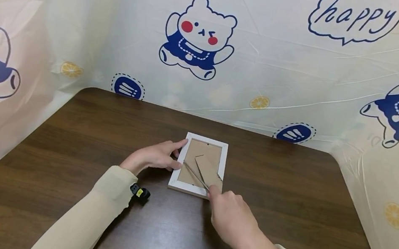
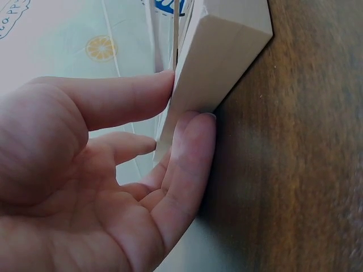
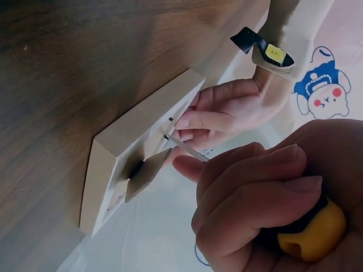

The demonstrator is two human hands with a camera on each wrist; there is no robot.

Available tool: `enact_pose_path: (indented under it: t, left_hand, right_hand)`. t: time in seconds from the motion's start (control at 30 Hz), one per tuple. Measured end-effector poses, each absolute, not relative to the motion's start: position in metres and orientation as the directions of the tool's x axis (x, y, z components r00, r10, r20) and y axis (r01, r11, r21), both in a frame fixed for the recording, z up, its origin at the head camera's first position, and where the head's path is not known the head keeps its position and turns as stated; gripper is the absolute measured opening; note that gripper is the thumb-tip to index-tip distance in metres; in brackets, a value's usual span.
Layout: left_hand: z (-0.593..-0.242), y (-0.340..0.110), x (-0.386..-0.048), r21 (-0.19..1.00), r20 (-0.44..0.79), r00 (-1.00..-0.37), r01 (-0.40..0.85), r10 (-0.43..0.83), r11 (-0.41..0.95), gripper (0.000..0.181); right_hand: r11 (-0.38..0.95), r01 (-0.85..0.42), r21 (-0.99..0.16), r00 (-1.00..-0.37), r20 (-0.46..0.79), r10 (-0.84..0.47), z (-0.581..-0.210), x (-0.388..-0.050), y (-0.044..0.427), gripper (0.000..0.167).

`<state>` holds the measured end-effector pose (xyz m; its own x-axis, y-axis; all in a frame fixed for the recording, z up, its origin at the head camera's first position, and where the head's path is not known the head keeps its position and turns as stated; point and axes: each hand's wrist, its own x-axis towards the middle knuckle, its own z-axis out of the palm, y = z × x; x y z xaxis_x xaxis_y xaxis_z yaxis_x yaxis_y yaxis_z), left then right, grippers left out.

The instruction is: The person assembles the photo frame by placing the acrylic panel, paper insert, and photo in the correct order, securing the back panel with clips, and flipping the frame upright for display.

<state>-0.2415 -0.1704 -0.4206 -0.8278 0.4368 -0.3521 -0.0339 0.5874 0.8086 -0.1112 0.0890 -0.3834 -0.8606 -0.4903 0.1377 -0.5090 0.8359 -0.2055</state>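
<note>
A white picture frame [image 1: 196, 190] lies face down on the table, its brown backing board [image 1: 196, 147] showing. An easel stand [image 1: 209, 169] is hinged on that board and lifts a little from it. At the left side of the frame, my left hand [image 1: 158, 153] holds the edge, thumb on the rim and fingers against the side wall. My right hand [image 1: 234, 216] grips a screwdriver by its yellow and black handle [image 3: 315, 232]. The thin metal shaft [image 3: 190, 150] slants to the frame's left inner edge, its tip at a small dark tab [image 3: 165, 136].
The dark brown wooden table [image 1: 282, 187] extends around the frame on all sides. A printed cloth with bears [image 1: 198, 35] hangs behind and at both sides. A black strap with a yellow label [image 1: 140, 192] sits on the left wrist.
</note>
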Motion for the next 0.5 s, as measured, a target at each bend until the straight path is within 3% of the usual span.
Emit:
enact_pose_path:
  t: [0.5]
  left_hand:
    - [-0.4203, -0.1711, -0.2409, 0.811, -0.34, -0.831, -0.021, 0.441, 0.585, 0.09]
  right_hand:
    - [0.847, -0.501, -0.176, -0.865, 0.101, -0.491, -0.3791, -0.113, 0.0861, 0.014]
